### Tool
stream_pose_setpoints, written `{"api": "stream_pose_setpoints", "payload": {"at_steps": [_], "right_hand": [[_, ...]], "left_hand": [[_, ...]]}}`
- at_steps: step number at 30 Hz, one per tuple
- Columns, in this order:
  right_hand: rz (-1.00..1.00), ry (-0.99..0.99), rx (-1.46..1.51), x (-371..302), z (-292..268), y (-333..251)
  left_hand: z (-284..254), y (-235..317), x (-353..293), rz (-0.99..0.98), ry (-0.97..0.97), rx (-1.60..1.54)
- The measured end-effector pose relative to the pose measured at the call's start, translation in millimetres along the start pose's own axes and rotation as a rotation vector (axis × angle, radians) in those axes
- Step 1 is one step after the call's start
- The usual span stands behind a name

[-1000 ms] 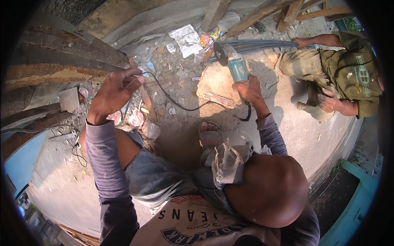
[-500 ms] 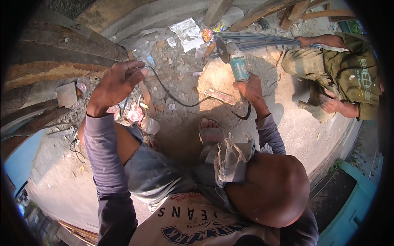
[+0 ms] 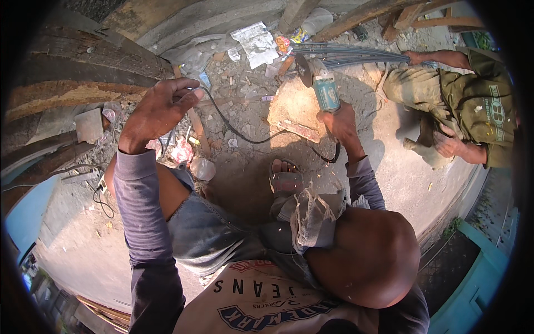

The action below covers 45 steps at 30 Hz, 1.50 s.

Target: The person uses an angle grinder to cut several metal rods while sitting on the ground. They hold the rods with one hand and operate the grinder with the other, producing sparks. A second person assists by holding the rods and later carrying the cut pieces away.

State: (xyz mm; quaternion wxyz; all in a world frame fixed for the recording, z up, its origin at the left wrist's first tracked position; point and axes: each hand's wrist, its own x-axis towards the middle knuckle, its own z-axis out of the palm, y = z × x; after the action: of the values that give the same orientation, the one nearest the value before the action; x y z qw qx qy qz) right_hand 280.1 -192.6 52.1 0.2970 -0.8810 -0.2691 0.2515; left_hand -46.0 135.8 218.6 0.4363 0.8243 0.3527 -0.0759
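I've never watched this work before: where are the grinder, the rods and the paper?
Grinder (image 3: 327, 94), head view: its teal body.
Rods (image 3: 364, 54), head view: the bundle's middle.
Paper (image 3: 255, 45), head view: the sheet's middle.

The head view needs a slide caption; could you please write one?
Right hand gripping an angle grinder, left hand holding its cord, near rods held by a co-worker.

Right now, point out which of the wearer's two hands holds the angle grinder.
The right hand, gripping the rear end of the teal angle grinder; the left hand instead holds the black cord.
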Motion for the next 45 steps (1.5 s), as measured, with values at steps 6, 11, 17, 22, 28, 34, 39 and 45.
{"api": "stream_pose_setpoints", "payload": {"at_steps": [6,11,17,22,28,34,39,45], "right_hand": [[0.042,0.006,-0.01,0.5,1.0,-6.9],[0.019,-0.008,0.047,-3.8,-0.2,-12.2],[0.053,-0.024,0.053,1.8,4.3,1.6],[0.067,-0.03,0.059,0.4,1.5,-9.9],[0.054,-0.021,0.036,1.4,0.5,-7.6],[0.051,-0.037,0.095,2.7,0.9,-7.8],[0.069,-0.033,0.044,-0.3,-2.3,-19.2],[0.055,0.004,0.032,-2.8,-0.6,-19.4]], "left_hand": [[-0.3,-3.9,1.3,0.001,0.001,-0.008],[-1.2,-5.5,0.8,-0.002,0.012,-0.011],[-1.7,-5.6,3.3,0.008,0.0,-0.004],[-2.9,-8.0,3.0,-0.003,0.0,0.004],[-1.0,-8.6,4.4,-0.012,0.009,0.018],[-3.3,-11.1,4.4,-0.017,0.001,0.013],[-3.5,-12.4,4.4,-0.021,0.0,0.002],[-4.1,-12.2,3.9,-0.018,0.015,-0.006]]}}
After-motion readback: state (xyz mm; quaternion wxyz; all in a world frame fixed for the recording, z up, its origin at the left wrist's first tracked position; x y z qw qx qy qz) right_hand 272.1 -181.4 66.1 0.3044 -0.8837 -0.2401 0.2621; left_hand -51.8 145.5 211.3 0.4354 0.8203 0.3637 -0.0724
